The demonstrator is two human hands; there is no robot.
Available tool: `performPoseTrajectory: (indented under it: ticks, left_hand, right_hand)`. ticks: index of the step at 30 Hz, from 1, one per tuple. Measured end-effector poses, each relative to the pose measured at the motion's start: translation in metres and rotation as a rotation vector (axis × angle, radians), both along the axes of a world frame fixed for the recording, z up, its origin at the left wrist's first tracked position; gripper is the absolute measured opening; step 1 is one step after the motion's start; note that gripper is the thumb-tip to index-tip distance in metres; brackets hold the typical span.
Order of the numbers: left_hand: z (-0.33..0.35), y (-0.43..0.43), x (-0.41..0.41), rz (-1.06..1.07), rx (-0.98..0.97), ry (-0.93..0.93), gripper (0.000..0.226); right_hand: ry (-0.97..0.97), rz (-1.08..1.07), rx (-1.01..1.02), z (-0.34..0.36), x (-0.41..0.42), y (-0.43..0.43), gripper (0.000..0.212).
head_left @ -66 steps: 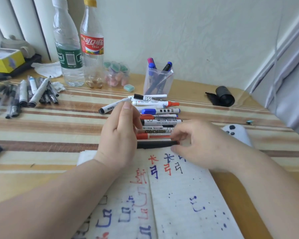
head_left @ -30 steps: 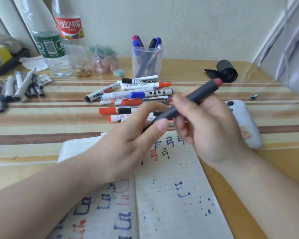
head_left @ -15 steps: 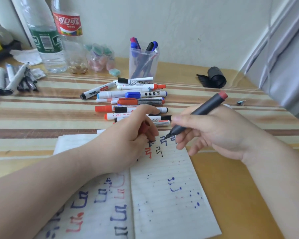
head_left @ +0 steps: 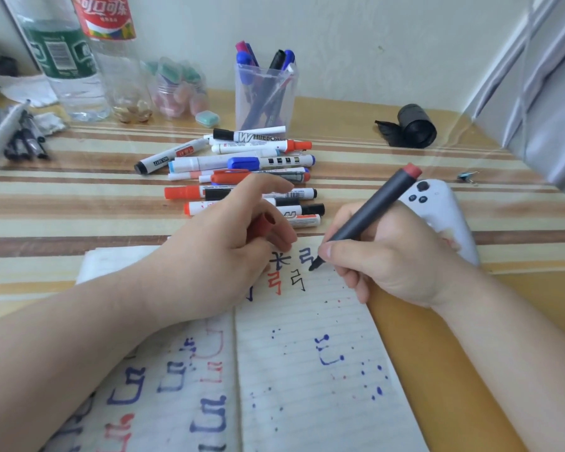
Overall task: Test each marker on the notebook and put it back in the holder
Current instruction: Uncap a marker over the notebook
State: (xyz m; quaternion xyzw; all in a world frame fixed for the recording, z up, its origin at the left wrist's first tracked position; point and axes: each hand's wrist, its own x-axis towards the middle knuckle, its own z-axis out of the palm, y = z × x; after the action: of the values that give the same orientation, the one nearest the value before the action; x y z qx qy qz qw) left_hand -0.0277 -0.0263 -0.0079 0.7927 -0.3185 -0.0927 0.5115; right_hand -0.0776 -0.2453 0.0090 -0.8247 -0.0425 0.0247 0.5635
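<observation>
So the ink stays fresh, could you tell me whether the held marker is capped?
Uncapped: the marker shows a bare tip at the notebook, and the left hand holds a red cap.

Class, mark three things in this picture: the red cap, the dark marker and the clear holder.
red cap [head_left: 262, 224]: head view, side near its open end.
dark marker [head_left: 373, 207]: head view, middle of barrel.
clear holder [head_left: 276, 120]: head view, lower front wall.

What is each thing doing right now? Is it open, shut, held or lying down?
Notebook, open, scribbled on.
Dark marker, uncapped, tip down at the notebook.
Red cap, off, held in the left hand.
Right hand, grips the dark marker.
Holder, upright, several markers standing inside.
Loose markers, lying piled on the table.
</observation>
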Motion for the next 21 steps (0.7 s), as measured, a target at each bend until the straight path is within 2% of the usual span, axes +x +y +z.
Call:
performPoseTrajectory:
  ticks: [21]
  left_hand:
    - [-0.0013, -0.0002, 0.0015, -0.012, -0.001, 0.018, 0.06]
  right_hand:
    - [0.0, -0.021, -0.143, 0.0012, -0.0014, -0.0008, 0.015]
